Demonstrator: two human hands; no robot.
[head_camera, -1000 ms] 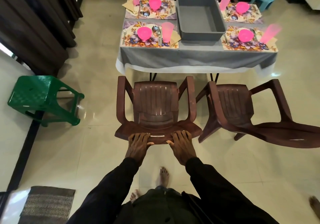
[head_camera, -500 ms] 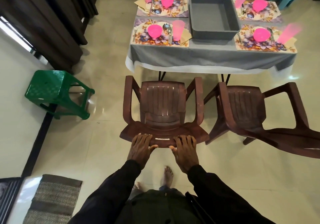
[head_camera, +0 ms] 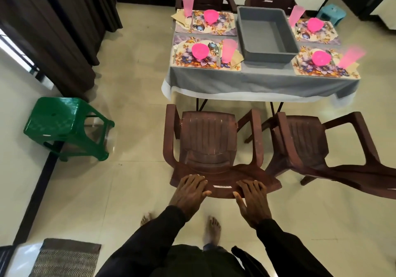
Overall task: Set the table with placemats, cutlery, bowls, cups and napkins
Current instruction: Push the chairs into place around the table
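The grey tub [head_camera: 267,32] is taken as the reference point; it stands at the middle of the table [head_camera: 257,85]. Four place settings are laid around it, two to its left and two to its right. On the near-left placemat [head_camera: 188,62] a pink bowl [head_camera: 200,51], a pink cup [head_camera: 228,50], a fork [head_camera: 175,50], a spoon [head_camera: 216,50] and a napkin [head_camera: 236,59] are seen. A bowl and a cup are carried by each of the other three placemats. Napkins are visible at the far-left and near-right settings. The cutlery there is too small to be confirmed piece by piece.

The laying of the table is judged to be complete or nearly so; only the seating appears to be left.

Both hands are placed apart on the top rail of the brown chair [head_camera: 209,139], which stands on the near side of the tub, short of the table edge. The left hand [head_camera: 189,191] and right hand [head_camera: 251,199] are laid flat with fingers extended over the rail; nothing is clasped. A push of the chair toward the tub is judged the step in hand.
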